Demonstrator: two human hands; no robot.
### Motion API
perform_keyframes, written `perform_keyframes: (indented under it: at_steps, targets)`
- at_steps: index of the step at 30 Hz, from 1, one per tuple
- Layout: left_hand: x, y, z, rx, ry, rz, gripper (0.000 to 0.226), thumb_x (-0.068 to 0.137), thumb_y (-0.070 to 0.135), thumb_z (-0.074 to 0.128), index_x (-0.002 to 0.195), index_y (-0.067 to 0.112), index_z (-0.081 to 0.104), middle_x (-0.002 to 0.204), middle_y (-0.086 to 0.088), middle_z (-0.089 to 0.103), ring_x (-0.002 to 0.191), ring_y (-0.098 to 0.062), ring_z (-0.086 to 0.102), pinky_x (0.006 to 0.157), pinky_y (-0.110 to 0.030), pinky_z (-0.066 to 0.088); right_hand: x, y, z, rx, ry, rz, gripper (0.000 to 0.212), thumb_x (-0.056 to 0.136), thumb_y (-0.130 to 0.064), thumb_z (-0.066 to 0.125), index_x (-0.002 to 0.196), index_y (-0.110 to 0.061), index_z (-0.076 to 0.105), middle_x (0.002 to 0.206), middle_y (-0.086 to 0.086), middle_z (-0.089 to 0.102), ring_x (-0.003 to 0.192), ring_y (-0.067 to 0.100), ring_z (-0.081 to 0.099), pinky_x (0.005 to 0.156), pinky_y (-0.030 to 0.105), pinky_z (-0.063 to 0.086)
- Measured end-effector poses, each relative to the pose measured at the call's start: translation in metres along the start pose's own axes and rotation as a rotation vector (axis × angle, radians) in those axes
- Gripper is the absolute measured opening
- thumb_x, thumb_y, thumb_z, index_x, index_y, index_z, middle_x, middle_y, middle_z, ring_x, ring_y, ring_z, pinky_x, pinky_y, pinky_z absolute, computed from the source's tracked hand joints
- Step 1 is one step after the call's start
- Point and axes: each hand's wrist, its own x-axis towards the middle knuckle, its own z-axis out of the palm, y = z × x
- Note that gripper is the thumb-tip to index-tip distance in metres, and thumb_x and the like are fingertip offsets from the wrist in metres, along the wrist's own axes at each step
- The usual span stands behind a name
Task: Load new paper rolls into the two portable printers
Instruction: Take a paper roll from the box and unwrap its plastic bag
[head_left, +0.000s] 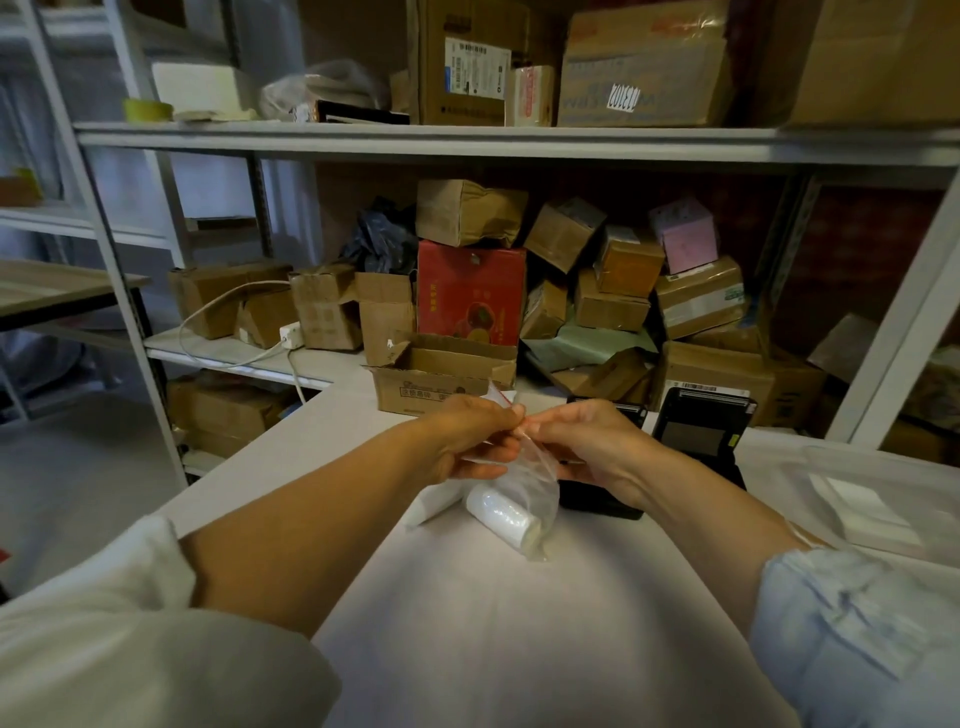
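I see both hands, left (470, 434) and right (582, 441), pinching the bag (519, 488) mouth. Roll (501, 512) lies inside below them, axis running near-right; printers (701, 426) far right.

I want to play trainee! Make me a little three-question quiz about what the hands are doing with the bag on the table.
1. True or false: both hands pinch the top of the clear zip bag.
2. What lies inside the bag? A) a white paper roll B) a red box C) a cable
3. Fill in: the black printer with its lid open stands to the ___ of the right hand.

Key
1. True: the left hand and right hand pinch its red-striped top.
2. A: the white paper roll lies at the bottom.
3. right
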Motion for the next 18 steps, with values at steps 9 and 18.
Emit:
perform_keyframes:
  at_steps: [9,18]
  targets:
    - [0.000,0.002,0.006,0.061,0.028,0.002,0.022,0.093,0.032,0.056,0.083,0.014,0.064,0.075,-0.002,0.066,0.068,-0.008,0.064,0.051,-0.021,0.055,-0.004,-0.001,0.004,-0.049,0.096,-0.035,0.015,0.084,-0.011,0.069,0.095,-0.001,0.071,0.073,0.006,0.068,0.062,0.011,0.063,0.069,0.028,0.056]
    - [0.003,0.000,0.007,-0.008,0.092,0.048,0.009,0.093,0.021,0.057,0.094,0.012,0.059,0.075,-0.003,0.063,0.064,-0.007,0.061,0.049,-0.020,0.056,0.005,0.004,0.022,-0.165,0.237,-0.136,0.021,0.087,-0.016,0.064,0.070,-0.004,0.066,0.066,0.010,0.064,0.060,0.016,0.059,0.062,0.031,0.052]
